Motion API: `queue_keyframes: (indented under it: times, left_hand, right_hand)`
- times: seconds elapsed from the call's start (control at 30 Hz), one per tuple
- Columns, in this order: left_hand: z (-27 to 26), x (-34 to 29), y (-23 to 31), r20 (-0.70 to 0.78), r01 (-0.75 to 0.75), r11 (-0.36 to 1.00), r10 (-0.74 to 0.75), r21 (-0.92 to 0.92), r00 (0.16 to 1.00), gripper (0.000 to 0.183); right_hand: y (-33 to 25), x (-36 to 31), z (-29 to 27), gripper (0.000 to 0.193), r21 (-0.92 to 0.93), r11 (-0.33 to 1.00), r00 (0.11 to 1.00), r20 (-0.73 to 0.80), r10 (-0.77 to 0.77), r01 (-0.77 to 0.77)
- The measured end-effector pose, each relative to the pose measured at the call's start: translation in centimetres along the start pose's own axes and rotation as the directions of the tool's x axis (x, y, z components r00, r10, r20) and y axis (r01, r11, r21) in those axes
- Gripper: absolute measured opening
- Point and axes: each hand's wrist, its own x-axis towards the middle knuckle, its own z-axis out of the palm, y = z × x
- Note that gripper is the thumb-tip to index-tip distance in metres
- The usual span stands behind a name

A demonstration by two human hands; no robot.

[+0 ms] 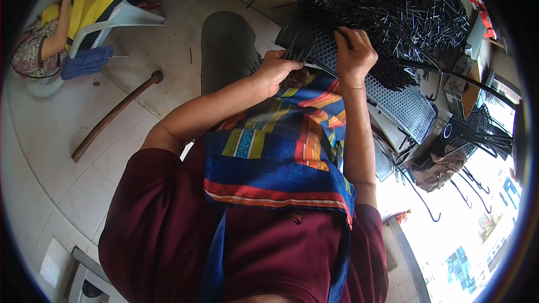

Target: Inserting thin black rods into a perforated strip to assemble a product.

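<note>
My left hand [275, 71] is closed round a bundle of thin black strips [299, 50], which fan up past the thumb. Just to its right, my right hand [356, 56] is held over a black perforated tray [401, 106], its fingers curled in and pressed together. Whatever may be between those fingers is too small or hidden to make out. Rows of small black pieces [393, 76] stand on the tray under and beside the right hand. Beyond the tray lies a large heap of loose thin black sticks [415, 11].
Metal hooks [432, 207] and crumpled brown paper [441, 171] are at the right. A co-worker's arm [56, 39] shows at the far left, by a pale plastic chair [120, 17]. A curved wooden stick [115, 118] lies on the floor. A colourful apron [275, 163] covers my lap.
</note>
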Motion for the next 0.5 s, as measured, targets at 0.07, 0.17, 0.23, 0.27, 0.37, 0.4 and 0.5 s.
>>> queue_keyframes:
  times: [0.07,0.17,0.23,0.27,0.37,0.4,0.5]
  left_hand:
    - [-0.1,0.3,-0.2,0.006,0.005,1.000,-0.005,-0.007,1.000,0.005]
    - [-0.3,0.3,-0.3,0.023,-0.008,1.000,0.009,-0.029,1.000,0.005]
    - [-0.2,-0.1,-0.1,0.040,-0.023,0.999,0.025,-0.040,0.999,0.007]
    - [-0.2,-0.3,0.0,0.081,-0.020,1.000,0.019,0.007,0.996,0.012]
    - [0.1,-0.8,0.0,0.131,-0.017,0.999,0.010,0.049,0.991,0.018]
    - [0.3,-0.9,0.2,0.142,-0.018,0.999,0.011,0.044,0.990,0.018]
    - [1.0,-1.4,0.5,0.113,-0.037,0.999,0.037,0.000,0.993,0.011]
  right_hand:
    - [-0.3,0.0,0.1,0.012,-0.184,0.983,0.991,0.132,0.004,0.020]
    - [-1.0,-0.7,-0.2,0.015,-0.163,0.986,0.997,0.075,-0.027,0.039]
    - [-0.6,-1.7,-0.4,0.017,-0.089,0.982,0.974,0.140,0.176,-0.165]
    - [-0.5,-2.1,-0.6,0.020,-0.028,0.930,0.906,0.218,0.363,-0.366]
    - [-1.6,-2.4,-0.8,0.023,0.021,0.849,0.770,0.434,0.468,-0.528]
    - [-1.5,-2.7,-0.8,0.022,0.044,0.799,0.718,0.471,0.513,-0.599]
    - [-1.3,-3.4,-1.0,0.014,0.264,0.593,0.629,0.525,0.574,-0.761]
